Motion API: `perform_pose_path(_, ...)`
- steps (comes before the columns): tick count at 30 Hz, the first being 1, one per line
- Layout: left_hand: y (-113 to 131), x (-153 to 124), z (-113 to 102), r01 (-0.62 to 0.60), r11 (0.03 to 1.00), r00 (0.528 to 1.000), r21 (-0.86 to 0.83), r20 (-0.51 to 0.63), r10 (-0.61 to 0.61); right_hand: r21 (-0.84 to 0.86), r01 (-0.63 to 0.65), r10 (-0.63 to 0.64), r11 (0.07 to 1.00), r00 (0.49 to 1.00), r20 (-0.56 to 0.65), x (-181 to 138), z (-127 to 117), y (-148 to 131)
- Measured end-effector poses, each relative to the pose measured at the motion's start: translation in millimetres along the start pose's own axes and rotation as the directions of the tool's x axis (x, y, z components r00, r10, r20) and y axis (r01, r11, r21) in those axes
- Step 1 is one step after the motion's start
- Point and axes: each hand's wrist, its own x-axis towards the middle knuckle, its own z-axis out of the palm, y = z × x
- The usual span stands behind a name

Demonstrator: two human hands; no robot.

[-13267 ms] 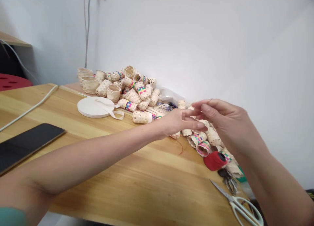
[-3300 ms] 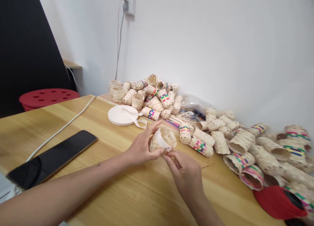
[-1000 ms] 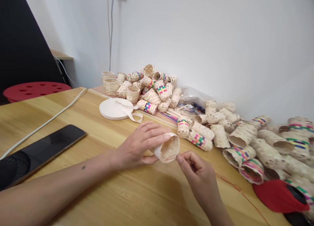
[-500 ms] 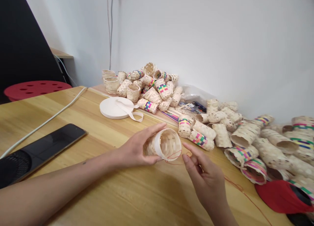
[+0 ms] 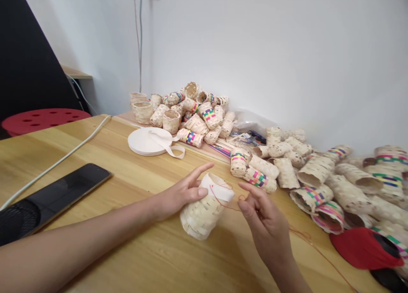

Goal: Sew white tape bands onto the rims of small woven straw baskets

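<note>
From my remote seat I see the left hand [image 5: 181, 194] clasping one small woven basket [image 5: 201, 211], thumb pressed on its near side, forefinger stretched out above its rim. The basket is a squat cylinder of pale, flat plaited strips, tilted with its mouth away from me, resting on the wooden table [image 5: 134, 259]. A smooth white ribbon band [image 5: 221, 190] wraps its rim, and a thin red thread [image 5: 219, 201] crosses that band.

Just right of the basket, the right hand [image 5: 264, 218] hovers with its fingers half curled. Thumb and forefinger sit close at the thread, but I cannot tell whether they pinch it. The thread trails off past that wrist, further right of the basket.

Behind the basket lies one flat roll of white ribbon [image 5: 147, 141], and beyond it a heap of similar baskets [image 5: 191, 112], some with coloured checks. A second heap [image 5: 321, 174] sprawls right of the basket; both hold too many to count. Left of the basket lie one glossy black phone [image 5: 63, 190] and one white cable [image 5: 57, 164]. Far right of it sits one red spool [image 5: 363, 248]
</note>
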Motion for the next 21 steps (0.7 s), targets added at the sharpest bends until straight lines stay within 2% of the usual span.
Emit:
perform_pose_path(3,-6,-1,5,0.041,0.995,0.998,-0.086,-0.044,-0.045,-0.142,0.150,-0.164,0.978,0.983,-0.088,-2,2,-2)
perform_pose_path(5,-10,-1,8,0.061,0.990,0.997,-0.128,-0.040,-0.067,-0.237,0.270,-0.291,0.933,0.955,-0.057,-1,4,-4)
perform_pose_path(7,-12,-1,10,0.066,0.986,0.997,-0.155,-0.036,-0.073,-0.295,0.336,-0.358,0.895,0.933,-0.024,0,4,-5)
perform_pose_path(13,-11,0,10,0.061,0.994,0.997,-0.089,-0.031,-0.064,-0.350,0.348,-0.388,0.870,0.920,-0.049,1,5,-5)
perform_pose_path(18,-13,0,9,0.049,0.997,0.997,-0.059,-0.057,-0.052,-0.436,0.385,-0.430,0.813,0.903,-0.006,-1,6,-4)
perform_pose_path(21,-14,1,9,0.031,0.997,0.996,-0.064,-0.083,-0.036,-0.448,0.378,-0.427,0.810,0.904,-0.011,-2,8,-5)
